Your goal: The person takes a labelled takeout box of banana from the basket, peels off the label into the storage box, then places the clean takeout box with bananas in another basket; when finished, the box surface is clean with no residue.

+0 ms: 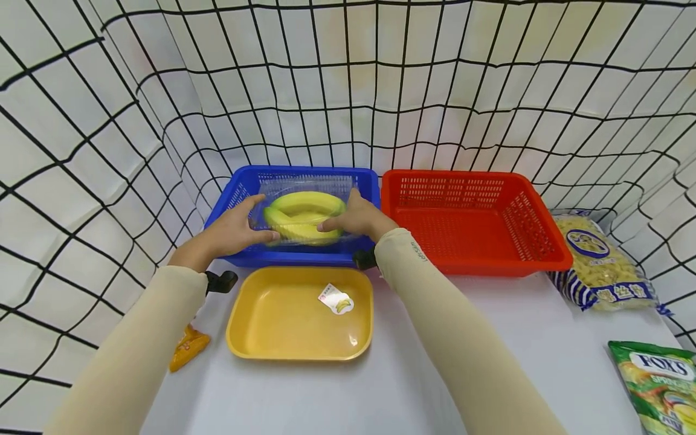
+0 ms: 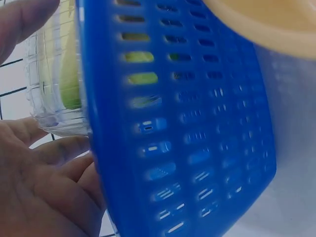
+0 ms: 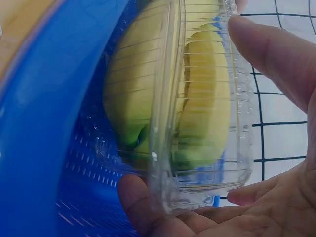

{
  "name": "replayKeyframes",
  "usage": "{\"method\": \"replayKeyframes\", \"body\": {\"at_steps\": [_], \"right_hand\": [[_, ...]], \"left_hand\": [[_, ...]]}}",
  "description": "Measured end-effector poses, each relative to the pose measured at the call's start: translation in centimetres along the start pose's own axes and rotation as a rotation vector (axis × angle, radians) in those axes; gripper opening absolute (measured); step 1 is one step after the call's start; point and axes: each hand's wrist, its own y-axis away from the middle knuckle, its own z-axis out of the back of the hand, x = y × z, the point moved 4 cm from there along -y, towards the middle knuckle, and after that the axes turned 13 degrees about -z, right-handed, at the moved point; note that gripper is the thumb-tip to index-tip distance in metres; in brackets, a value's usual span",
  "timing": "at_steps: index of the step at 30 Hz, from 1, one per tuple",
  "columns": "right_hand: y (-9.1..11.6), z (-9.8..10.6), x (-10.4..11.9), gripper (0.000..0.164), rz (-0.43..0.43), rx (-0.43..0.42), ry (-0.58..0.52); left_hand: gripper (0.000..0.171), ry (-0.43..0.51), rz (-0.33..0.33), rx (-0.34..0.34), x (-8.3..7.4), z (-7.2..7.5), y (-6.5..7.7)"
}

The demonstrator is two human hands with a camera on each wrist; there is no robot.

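A clear plastic clamshell box [image 1: 310, 185] with yellow, green-tipped bananas [image 1: 304, 232] inside is at the blue basket [image 1: 288, 260], within its rim in the head view. My left hand [image 1: 231, 231] grips the box's left end, thumb on the near side. At the right end, my right hand [image 1: 359, 216] holds it the same way. The right wrist view shows the ribbed box [image 3: 202, 168] between thumb and fingers. In the left wrist view, the basket wall [image 2: 182, 128] hides part of the box, and the left fingers [image 2: 64, 148] reach behind its rim.
A yellow tray [image 1: 277, 326] with a banana-picture sticker [image 1: 336, 299] stands in front of the blue basket. To the right is a red basket [image 1: 446, 235], then a pasta bag [image 1: 603, 260] and a green FOX'S bag [image 1: 660, 380]. An orange packet [image 1: 189, 349] lies left. Black netting [image 1: 375, 109] surrounds the table.
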Motion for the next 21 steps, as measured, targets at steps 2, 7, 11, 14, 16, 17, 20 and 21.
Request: {"method": "replayKeyframes", "body": {"at_steps": [2,7,11,14,16,17,20,21], "right_hand": [[-0.1,-0.2,0.1,0.126,-0.007,0.006,0.013],[-0.4,-0.6,0.1,0.125,-0.049,0.024,0.051],[-0.6,-0.9,0.0,0.124,-0.074,0.04,0.095],[-0.7,-1.0,0.0,0.125,-0.085,0.047,0.117],[-0.8,-1.1,0.0,0.125,-0.092,0.049,0.128],[-0.9,-1.2,0.0,0.125,-0.095,0.05,0.131],[-1.1,-1.4,0.0,0.124,-0.106,0.056,0.142],[-1.1,-1.4,0.0,0.123,-0.11,0.06,0.147]], "left_hand": [[0.106,0.001,0.0,0.008,0.2,0.0,-0.2],[0.105,-0.002,0.006,0.016,0.7,-0.2,-0.5],[0.105,0.006,0.009,0.033,1.1,-0.4,-0.7],[0.106,0.01,0.015,0.046,1.2,-0.6,-0.8],[0.107,0.01,0.021,0.051,1.3,-0.7,-0.8],[0.107,0.008,0.022,0.052,1.3,-0.7,-0.9],[0.107,0.003,0.024,0.055,1.5,-0.7,-0.9],[0.107,0.004,0.025,0.055,1.7,-0.7,-0.9]]}}
